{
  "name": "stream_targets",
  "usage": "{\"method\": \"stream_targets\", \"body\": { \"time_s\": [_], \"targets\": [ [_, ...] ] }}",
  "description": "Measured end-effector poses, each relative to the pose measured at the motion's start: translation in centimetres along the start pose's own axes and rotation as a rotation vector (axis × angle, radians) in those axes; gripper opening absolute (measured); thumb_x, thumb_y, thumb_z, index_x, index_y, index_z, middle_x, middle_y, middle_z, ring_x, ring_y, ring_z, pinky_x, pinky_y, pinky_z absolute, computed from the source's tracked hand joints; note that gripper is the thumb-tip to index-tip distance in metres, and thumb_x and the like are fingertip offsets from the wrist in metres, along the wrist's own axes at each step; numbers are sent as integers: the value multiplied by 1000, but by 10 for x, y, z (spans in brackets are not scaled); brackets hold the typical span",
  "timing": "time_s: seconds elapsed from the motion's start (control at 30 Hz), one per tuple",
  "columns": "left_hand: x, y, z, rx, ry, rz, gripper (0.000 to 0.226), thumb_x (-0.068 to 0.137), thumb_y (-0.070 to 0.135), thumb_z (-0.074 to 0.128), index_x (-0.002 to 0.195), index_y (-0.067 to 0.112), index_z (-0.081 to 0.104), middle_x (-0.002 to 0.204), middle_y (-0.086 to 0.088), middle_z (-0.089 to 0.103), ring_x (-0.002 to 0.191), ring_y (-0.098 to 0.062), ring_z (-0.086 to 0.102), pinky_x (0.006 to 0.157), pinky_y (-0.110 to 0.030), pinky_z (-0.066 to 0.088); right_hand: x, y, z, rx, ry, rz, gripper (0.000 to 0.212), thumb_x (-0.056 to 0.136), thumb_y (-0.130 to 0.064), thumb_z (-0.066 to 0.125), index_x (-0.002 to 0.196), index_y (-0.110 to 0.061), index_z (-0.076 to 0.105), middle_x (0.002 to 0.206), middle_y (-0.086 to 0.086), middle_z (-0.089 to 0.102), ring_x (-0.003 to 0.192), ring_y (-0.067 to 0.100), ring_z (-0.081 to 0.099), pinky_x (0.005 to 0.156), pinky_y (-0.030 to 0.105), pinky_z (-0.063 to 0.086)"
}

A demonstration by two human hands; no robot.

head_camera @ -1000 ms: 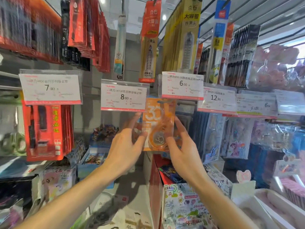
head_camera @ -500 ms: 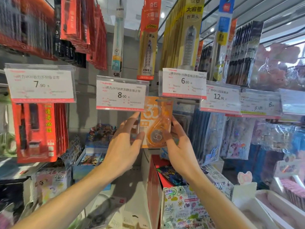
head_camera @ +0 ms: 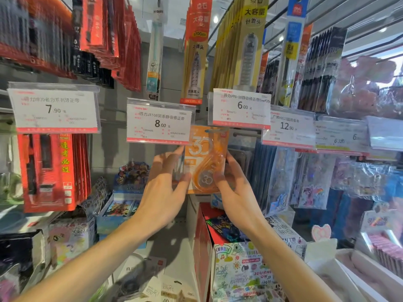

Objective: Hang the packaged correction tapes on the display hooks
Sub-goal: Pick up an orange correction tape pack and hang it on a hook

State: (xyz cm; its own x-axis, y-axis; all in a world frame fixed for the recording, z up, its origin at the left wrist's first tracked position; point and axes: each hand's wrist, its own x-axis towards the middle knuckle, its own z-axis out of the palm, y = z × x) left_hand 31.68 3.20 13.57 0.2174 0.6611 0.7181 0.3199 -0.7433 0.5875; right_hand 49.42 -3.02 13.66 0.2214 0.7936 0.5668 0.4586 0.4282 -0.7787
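Item: one orange correction tape pack (head_camera: 206,162), printed "30", in a clear blister. I am holding it upright between both hands, raised just under the price tags. Its top edge is sitting between the 8.00 tag (head_camera: 158,121) and the 6.00 tag (head_camera: 239,108), partly behind them.

Left hand (head_camera: 165,190): I am pinching the pack's left edge, thumb on the front, fingers reaching behind. There seems to be a clear or second pack behind those fingers, but the glare is hiding it and I cannot say for sure.

Right hand (head_camera: 234,188): I am gripping the right edge, thumb near the tape's round wheel, fingers along the side.

Progress: I judge the pack is being lined up with its display hook (head_camera: 246,134), a grey bar that shows just right of the pack's top. Whether the hang hole is already on a hook is not visible. Seating it and letting go are left.

Count, as seen:
- orange correction tape packs plainly in hand: one
- hands on it: two
- price tags in the near row that I can read: four (7.90 tag (head_camera: 53,109), 8.00, 6.00, 12.90 tag (head_camera: 287,127))
- red hanging packs (head_camera: 49,171) at left: a thick bunch, not countable.
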Motion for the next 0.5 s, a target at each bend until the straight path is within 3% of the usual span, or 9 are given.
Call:
{"method": "stream_targets", "body": {
  "time_s": [0.07,0.13,0.2,0.27,0.37,0.5],
  "targets": [
    [3,-1,1,-1,12,-28,62,103,37,55,150,56,20,158,11,28,116,-8,56,98,-30,43,4,-1,1,11,-12,32,61,99,-60,52,154,-54,27,139,-21,65,125,-2,62,113,35,45],
    [9,-3,3,-37,-20,-102,64,104,42,52,154,51,15,164,9,29,137,-14,47,108,-32,38,9,-3,2,32,-29,80,68,96,-67,49,156,-54,20,149,-14,59,137,9,55,118,44,37],
    [11,-2,5,-68,-76,-158,65,104,45,50,157,50,11,165,11,33,148,-17,38,108,-31,32,13,-5,3,55,-50,115,72,95,-72,45,159,-52,17,155,-10,53,142,13,49,114,41,32],
    [10,0,7,-92,-98,-140,64,105,45,48,158,48,13,164,12,35,150,-16,35,107,-28,30,14,-6,4,79,-63,112,71,96,-72,45,159,-49,21,151,-11,57,136,8,55,107,36,33],
    [5,3,6,-82,-88,-85,63,104,47,48,159,46,16,166,9,32,154,-14,27,114,-32,29,10,-5,3,98,-49,85,58,98,-65,49,151,-47,37,128,-17,72,109,-7,69,92,23,43],
    [-1,4,2,-17,-68,-42,65,101,55,49,158,46,20,163,7,36,150,-8,30,110,-30,35,2,-3,-3,115,-40,57,45,98,-62,51,140,-48,48,126,-18,73,112,-3,70,94,25,50]
  ]
}}
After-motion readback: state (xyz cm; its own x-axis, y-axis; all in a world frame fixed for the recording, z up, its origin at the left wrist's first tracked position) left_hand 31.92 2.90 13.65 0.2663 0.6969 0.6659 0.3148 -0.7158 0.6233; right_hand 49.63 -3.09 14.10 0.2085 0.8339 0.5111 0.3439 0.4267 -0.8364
